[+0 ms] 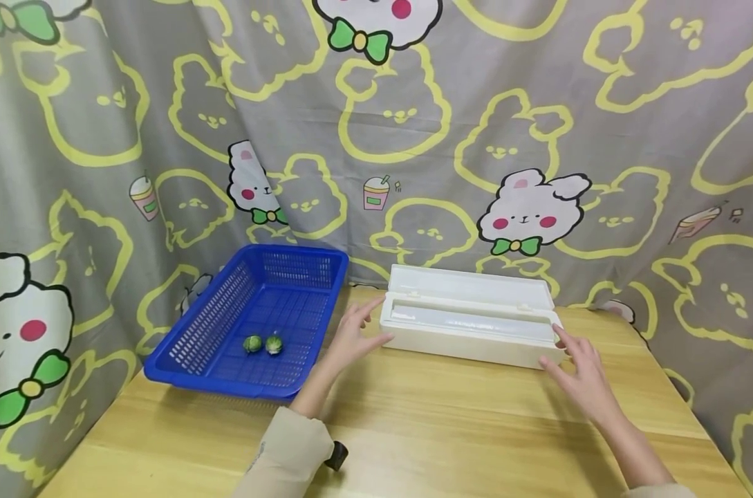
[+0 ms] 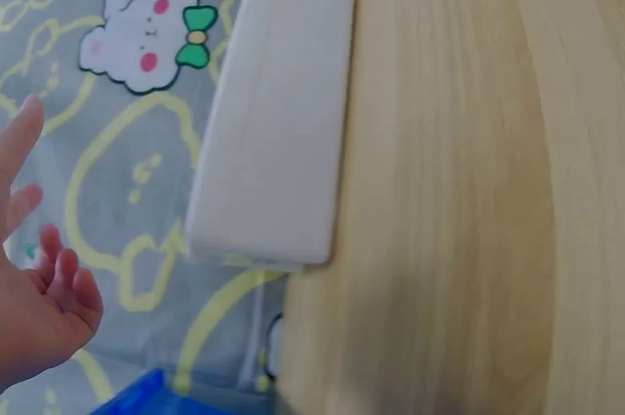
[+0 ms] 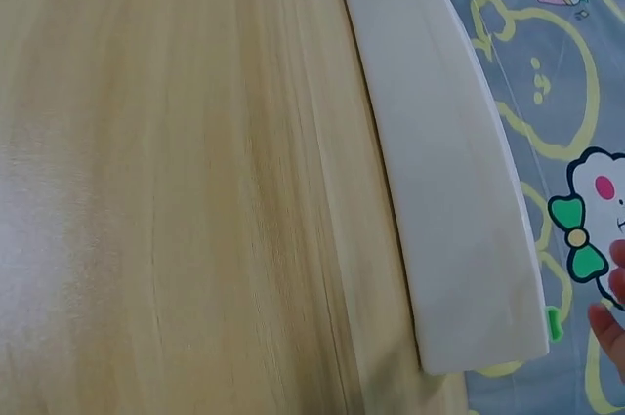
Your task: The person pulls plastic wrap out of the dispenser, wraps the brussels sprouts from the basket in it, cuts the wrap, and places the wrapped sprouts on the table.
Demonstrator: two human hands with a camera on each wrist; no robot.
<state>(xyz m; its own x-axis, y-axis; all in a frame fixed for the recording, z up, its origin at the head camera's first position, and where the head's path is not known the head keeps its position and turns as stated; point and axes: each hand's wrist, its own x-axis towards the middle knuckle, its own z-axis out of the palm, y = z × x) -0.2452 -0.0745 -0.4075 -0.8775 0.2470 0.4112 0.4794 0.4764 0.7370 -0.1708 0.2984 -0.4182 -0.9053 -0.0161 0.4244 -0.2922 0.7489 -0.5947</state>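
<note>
A long white lidded box (image 1: pixel 469 346) lies on the table, its hinged lid (image 1: pixel 469 285) tipped back toward the curtain. Inside it runs a pale, shiny roll-like thing (image 1: pixel 469 321); its kind is unclear. My left hand (image 1: pixel 351 337) is at the box's left end, thumb and fingers spread. At the right end my right hand (image 1: pixel 580 373) is likewise spread, fingertips close to the corner. Neither hand grips anything, and contact with the box cannot be told. The left wrist view shows the box's front (image 2: pixel 278 112) apart from the fingers; the right wrist view shows only some fingertips (image 3: pixel 607 327).
Left of the box stands a blue plastic basket (image 1: pixel 227 382) with two small green round vegetables (image 1: pixel 263 344), like Brussels sprouts. A patterned grey curtain (image 1: pixel 413 124) hangs behind the wooden table (image 1: pixel 451 429). A small green piece (image 3: pixel 555 323) shows by the box's right end.
</note>
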